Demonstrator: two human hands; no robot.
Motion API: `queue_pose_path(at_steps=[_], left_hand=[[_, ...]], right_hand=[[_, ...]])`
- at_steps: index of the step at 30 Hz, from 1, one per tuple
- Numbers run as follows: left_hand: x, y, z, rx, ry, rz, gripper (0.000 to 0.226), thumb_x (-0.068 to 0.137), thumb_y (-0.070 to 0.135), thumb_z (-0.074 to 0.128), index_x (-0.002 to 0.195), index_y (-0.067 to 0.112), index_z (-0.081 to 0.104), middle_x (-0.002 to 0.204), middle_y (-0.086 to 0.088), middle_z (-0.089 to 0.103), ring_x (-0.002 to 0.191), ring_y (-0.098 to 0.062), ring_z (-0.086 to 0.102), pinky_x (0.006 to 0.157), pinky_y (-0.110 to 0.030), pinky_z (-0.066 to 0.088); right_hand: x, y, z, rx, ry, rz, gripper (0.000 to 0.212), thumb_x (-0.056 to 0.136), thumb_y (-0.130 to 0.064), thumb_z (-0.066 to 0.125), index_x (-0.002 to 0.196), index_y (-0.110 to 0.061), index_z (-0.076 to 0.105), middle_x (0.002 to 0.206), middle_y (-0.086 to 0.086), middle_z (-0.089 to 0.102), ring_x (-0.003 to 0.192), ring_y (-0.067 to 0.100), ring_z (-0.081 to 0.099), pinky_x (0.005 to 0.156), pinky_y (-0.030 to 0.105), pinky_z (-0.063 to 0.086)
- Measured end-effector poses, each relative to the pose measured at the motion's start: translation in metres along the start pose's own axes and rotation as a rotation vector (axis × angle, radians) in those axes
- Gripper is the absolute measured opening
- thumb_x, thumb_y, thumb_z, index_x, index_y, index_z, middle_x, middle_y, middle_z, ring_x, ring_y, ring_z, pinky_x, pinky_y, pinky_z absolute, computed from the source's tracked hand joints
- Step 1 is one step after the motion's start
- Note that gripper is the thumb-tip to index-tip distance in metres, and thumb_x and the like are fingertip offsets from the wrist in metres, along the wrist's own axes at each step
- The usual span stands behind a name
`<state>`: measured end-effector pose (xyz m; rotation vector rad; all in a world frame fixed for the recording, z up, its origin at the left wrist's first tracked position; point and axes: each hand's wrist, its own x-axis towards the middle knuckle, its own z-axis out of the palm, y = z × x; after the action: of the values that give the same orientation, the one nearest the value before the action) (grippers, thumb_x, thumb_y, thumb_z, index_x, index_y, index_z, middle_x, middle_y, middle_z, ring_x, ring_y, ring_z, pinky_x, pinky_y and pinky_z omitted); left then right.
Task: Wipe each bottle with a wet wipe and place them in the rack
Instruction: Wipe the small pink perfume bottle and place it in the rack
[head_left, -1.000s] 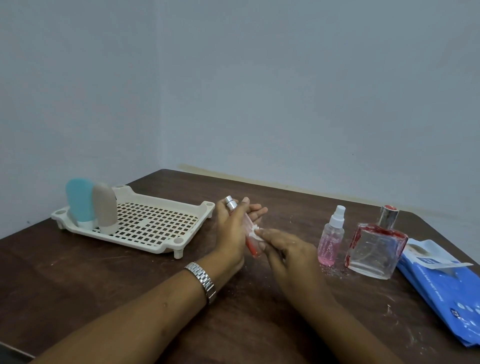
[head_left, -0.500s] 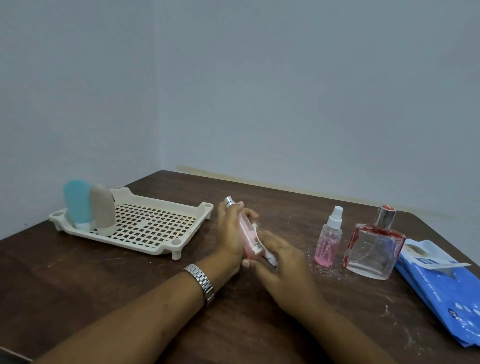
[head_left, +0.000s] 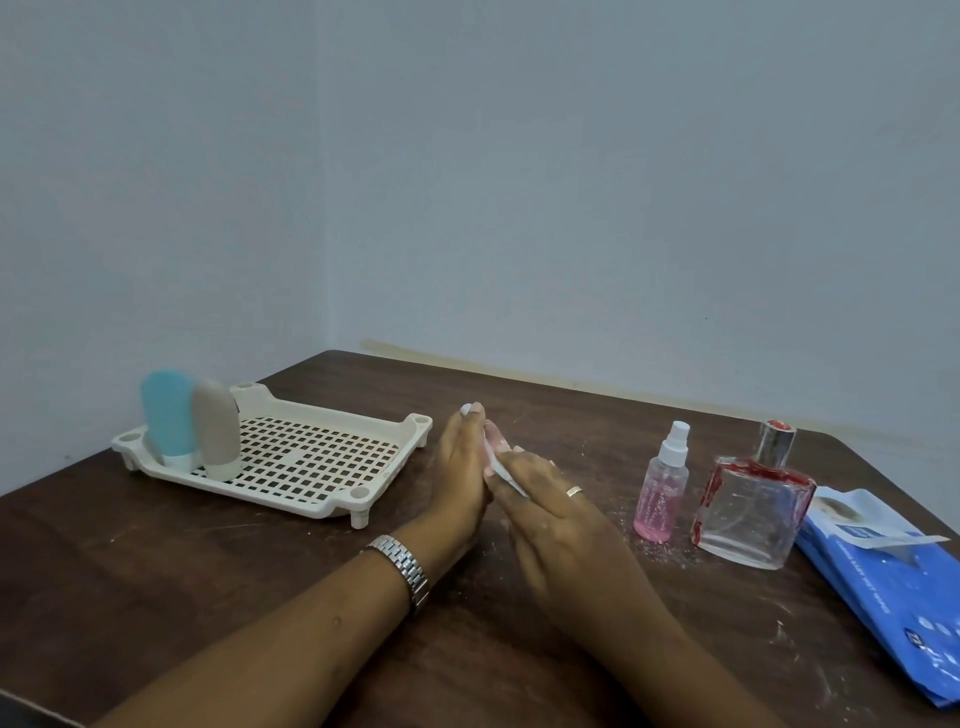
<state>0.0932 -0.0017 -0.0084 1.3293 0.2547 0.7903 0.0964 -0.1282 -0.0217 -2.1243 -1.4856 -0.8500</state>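
Note:
My left hand (head_left: 460, 467) holds a small pink bottle (head_left: 497, 441) upright over the table's middle. The hand hides most of the bottle, and only its silver cap (head_left: 466, 409) peeks above my fingers. My right hand (head_left: 545, 499) pinches a white wet wipe (head_left: 503, 472) and presses it against the bottle's side. The cream plastic rack (head_left: 332, 413) sits to the left, with a blue bottle (head_left: 166, 410) and a beige bottle (head_left: 215, 428) standing at its far left end. A pink spray bottle (head_left: 662, 483) and a square glass perfume bottle (head_left: 748, 506) stand on the table to the right.
A blue pack of wet wipes (head_left: 893, 582) lies at the table's right edge with its flap open. The dark wooden table (head_left: 208, 571) sits in a corner, with walls behind and to the left. White specks dot the surface around the spray bottle.
My right hand has slid the wipe up along the bottle, from its lower end. My left hand has turned the bottle more upright, and now hides more of it.

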Motion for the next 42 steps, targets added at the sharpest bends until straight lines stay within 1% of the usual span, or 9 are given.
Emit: queue_pose_path(at_steps=[6, 9, 11, 16, 26, 32, 38, 40, 42], left_hand=[[-0.004, -0.006, 0.002, -0.052, -0.134, 0.031, 0.023, 0.101, 0.029, 0.042, 0.086, 0.013, 0.051, 0.077, 0.002, 0.054, 0.075, -0.010, 0.056, 0.061, -0.013, 0.047], [-0.008, -0.006, 0.005, -0.047, -0.140, -0.004, 0.020, 0.100, 0.027, 0.043, 0.104, 0.012, 0.057, 0.088, 0.008, 0.054, 0.081, -0.003, 0.056, 0.063, -0.004, 0.045], [-0.008, -0.007, 0.005, -0.033, -0.145, -0.020, 0.032, 0.100, 0.029, 0.044, 0.123, 0.009, 0.055, 0.096, 0.015, 0.052, 0.081, 0.006, 0.053, 0.058, 0.001, 0.041], [-0.005, -0.004, 0.004, -0.060, -0.124, 0.031, 0.026, 0.102, 0.022, 0.041, 0.078, 0.016, 0.050, 0.071, 0.006, 0.050, 0.060, 0.002, 0.051, 0.055, -0.009, 0.043], [-0.002, -0.001, 0.002, -0.172, -0.105, -0.043, 0.033, 0.100, 0.024, 0.043, 0.068, 0.016, 0.047, 0.059, 0.006, 0.049, 0.054, -0.002, 0.050, 0.054, -0.016, 0.045], [0.001, -0.008, 0.008, -0.279, -0.145, -0.197, 0.024, 0.098, 0.032, 0.047, 0.102, 0.011, 0.060, 0.089, -0.005, 0.066, 0.082, -0.013, 0.063, 0.082, -0.030, 0.049], [-0.012, -0.007, -0.003, 0.098, -0.303, -0.088, 0.076, 0.090, 0.064, 0.037, 0.132, 0.002, 0.047, 0.141, -0.016, 0.046, 0.132, -0.028, 0.044, 0.098, -0.022, 0.041], [-0.016, -0.002, -0.002, 0.119, -0.258, -0.002, 0.057, 0.093, 0.052, 0.041, 0.127, 0.007, 0.053, 0.125, -0.004, 0.060, 0.112, -0.013, 0.058, 0.090, -0.025, 0.045], [-0.015, 0.005, 0.000, 0.007, -0.210, 0.083, 0.031, 0.091, 0.045, 0.047, 0.093, 0.016, 0.057, 0.078, 0.014, 0.059, 0.070, 0.005, 0.058, 0.067, -0.018, 0.047]], right_hand=[[0.002, -0.002, -0.002, 0.240, -0.192, 0.245, 0.070, 0.087, -0.063, 0.027, 0.146, -0.035, 0.002, 0.152, -0.022, -0.005, 0.138, -0.008, -0.006, 0.113, 0.021, 0.004], [0.001, 0.005, -0.003, 0.416, -0.247, 0.329, 0.079, 0.083, -0.068, 0.034, 0.146, -0.038, -0.004, 0.151, -0.026, -0.007, 0.137, -0.011, -0.008, 0.115, 0.025, 0.007], [0.000, 0.005, -0.002, 0.498, -0.262, 0.373, 0.083, 0.082, -0.065, 0.041, 0.146, -0.038, -0.004, 0.152, -0.026, -0.005, 0.137, -0.010, -0.004, 0.114, 0.022, 0.010], [0.003, 0.003, -0.001, 0.499, -0.187, 0.327, 0.076, 0.084, -0.066, 0.041, 0.145, -0.039, 0.006, 0.152, -0.025, 0.004, 0.137, -0.012, 0.000, 0.113, 0.020, 0.014], [0.004, 0.004, -0.006, 0.357, -0.123, 0.107, 0.050, 0.094, -0.042, 0.032, 0.137, -0.019, 0.043, 0.146, -0.013, 0.030, 0.138, -0.005, 0.016, 0.114, 0.018, 0.016], [0.004, 0.001, -0.010, 0.262, -0.232, 0.179, 0.063, 0.089, -0.059, 0.018, 0.144, -0.033, 0.004, 0.150, -0.024, -0.006, 0.135, -0.012, -0.011, 0.108, 0.008, -0.003], [0.005, -0.004, -0.006, 0.454, -0.181, 0.350, 0.065, 0.090, -0.066, 0.024, 0.144, -0.037, 0.003, 0.151, -0.024, -0.002, 0.136, -0.012, -0.004, 0.112, 0.019, 0.008], [0.004, -0.005, -0.005, 0.573, -0.146, 0.448, 0.071, 0.087, -0.060, 0.034, 0.146, -0.032, 0.010, 0.152, -0.020, 0.008, 0.137, -0.010, 0.004, 0.111, 0.017, 0.012], [0.003, -0.003, -0.004, 0.646, -0.127, 0.477, 0.069, 0.086, -0.054, 0.041, 0.146, -0.027, 0.019, 0.151, -0.017, 0.018, 0.137, -0.007, 0.013, 0.114, 0.020, 0.017]])
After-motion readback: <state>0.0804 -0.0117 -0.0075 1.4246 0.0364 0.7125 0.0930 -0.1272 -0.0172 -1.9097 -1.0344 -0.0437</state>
